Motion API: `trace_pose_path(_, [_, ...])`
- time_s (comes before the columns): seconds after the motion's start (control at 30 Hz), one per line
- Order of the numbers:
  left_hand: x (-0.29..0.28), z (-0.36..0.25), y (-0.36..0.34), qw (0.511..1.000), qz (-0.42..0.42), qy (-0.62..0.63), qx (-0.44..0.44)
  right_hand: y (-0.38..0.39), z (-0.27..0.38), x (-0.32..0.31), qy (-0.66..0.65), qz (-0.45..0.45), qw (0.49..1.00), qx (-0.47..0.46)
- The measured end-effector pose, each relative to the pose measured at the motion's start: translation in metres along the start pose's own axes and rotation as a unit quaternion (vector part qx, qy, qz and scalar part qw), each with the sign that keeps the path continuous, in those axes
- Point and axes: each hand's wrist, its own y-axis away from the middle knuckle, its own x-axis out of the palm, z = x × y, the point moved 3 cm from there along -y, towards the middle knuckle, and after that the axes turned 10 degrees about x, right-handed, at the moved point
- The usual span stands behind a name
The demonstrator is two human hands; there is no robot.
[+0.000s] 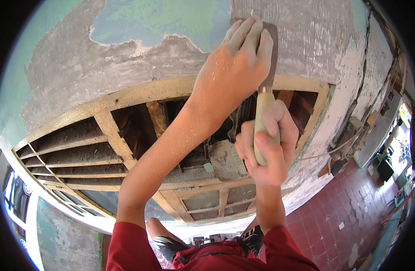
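Scraper (264,94) points up against the stripped wall (309,43), long axis near upright.
Right hand (273,140) grips its handle; left hand (237,65) lies flattened over the blade; wooden frame (302,84) edge below, open wall rightward.

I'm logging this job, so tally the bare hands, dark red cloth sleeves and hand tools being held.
Bare hands: 2
Dark red cloth sleeves: 2
Pale-handled, flat-bladed metal scraper: 1
Total: 5
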Motion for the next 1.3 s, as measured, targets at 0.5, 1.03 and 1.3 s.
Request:
trace_pose_path(0.5, [0.004, 0.007, -0.007, 1.000, -0.025, -0.013, 0.010, -0.011, 0.007, 0.000, 0.030, 0.016, 0.999, -0.025])
trace_pose_path(1.03, [-0.005, 0.020, -0.024, 0.999, 0.016, -0.024, 0.017, -0.028, 0.010, 0.002, 0.019, 0.038, 0.999, -0.029])
trace_pose_path(1.3, [-0.007, 0.030, -0.035, 1.000, -0.004, 0.012, -0.011, -0.043, 0.017, 0.005, 0.023, 0.037, 0.998, -0.040])
